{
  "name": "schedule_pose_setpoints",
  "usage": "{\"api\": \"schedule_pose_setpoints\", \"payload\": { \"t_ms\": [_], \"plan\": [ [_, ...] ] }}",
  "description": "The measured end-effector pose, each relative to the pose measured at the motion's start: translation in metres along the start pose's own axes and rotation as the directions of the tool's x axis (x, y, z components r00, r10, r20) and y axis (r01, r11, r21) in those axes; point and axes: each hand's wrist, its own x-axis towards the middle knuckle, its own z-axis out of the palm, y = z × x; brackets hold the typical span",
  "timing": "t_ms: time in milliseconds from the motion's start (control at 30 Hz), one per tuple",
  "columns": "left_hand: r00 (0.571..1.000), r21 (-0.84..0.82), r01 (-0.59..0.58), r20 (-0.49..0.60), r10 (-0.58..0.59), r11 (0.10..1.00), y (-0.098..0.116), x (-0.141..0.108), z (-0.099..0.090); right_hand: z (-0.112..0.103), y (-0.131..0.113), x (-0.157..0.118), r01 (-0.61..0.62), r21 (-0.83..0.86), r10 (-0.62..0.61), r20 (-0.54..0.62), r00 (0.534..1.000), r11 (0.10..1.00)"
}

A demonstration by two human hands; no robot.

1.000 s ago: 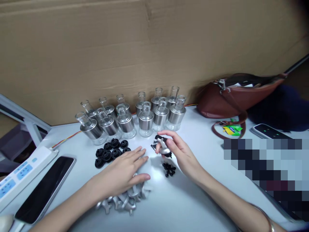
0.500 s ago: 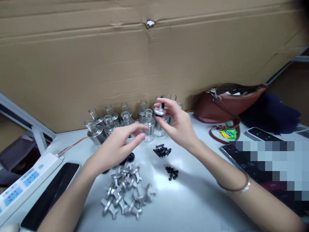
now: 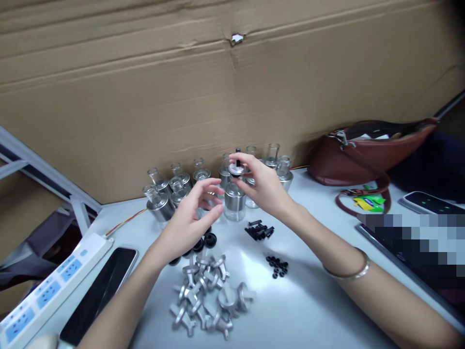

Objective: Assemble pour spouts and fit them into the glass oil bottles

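My right hand (image 3: 268, 186) pinches a silver bottle stopper (image 3: 236, 169) with an upright black stick on top. The stopper is at the mouth of a glass bottle (image 3: 235, 203) with a metal sleeve; whether it is seated in the neck, I cannot tell. Just left of that bottle, my left hand (image 3: 187, 223) has its fingers apart and holds nothing. Below lie a pile of loose silver spout-like metal parts (image 3: 205, 295), black round seals (image 3: 209, 240) partly behind my left hand, black sticks (image 3: 259, 230) and small black caps (image 3: 277, 266).
More sleeved glass bottles (image 3: 158, 203) stand in rows before a cardboard wall (image 3: 145, 111). A power strip (image 3: 54, 291) and a phone (image 3: 100, 291) lie at left. To the right are a brown handbag (image 3: 370, 157), a green-yellow packet (image 3: 368, 202) and a dark device (image 3: 432, 201).
The view has shifted, so the table things appear further right. The stopper now sits over the front bottle's mouth, moved left relative to the bottles. My left fingers have spread wider beside that bottle.
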Motion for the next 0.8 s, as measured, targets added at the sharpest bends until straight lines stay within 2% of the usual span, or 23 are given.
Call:
{"api": "schedule_pose_setpoints", "payload": {
  "t_ms": [233,367,467,633,733,800],
  "plan": [
    [0.996,-0.092,-0.078,-0.058,0.072,0.993,-0.006,-0.001,0.003,-0.020,-0.021,0.000,0.028,-0.011,-0.026,0.154,0.988,1.000],
    [0.994,-0.176,-0.078,-0.085,0.064,0.981,-0.011,0.000,0.014,-0.027,-0.037,-0.002,0.028,0.033,-0.036,0.244,0.969,0.999],
    [0.999,-0.307,-0.045,-0.036,0.036,0.951,-0.014,0.000,0.024,-0.033,-0.051,-0.003,0.005,0.056,-0.023,0.328,0.944,0.998],
    [0.993,-0.492,0.070,0.120,-0.012,0.868,-0.011,-0.002,0.032,-0.051,-0.070,-0.001,-0.047,0.042,0.020,0.481,0.877,0.998],
    [0.982,-0.543,0.123,0.186,-0.024,0.831,-0.010,-0.003,0.031,-0.064,-0.074,0.000,-0.077,0.090,0.013,0.560,0.828,0.993],
    [0.978,-0.557,0.140,0.209,-0.026,0.819,-0.010,-0.003,0.030,-0.071,-0.073,0.001,-0.094,0.145,-0.005,0.567,0.823,0.985]
  ]
}}
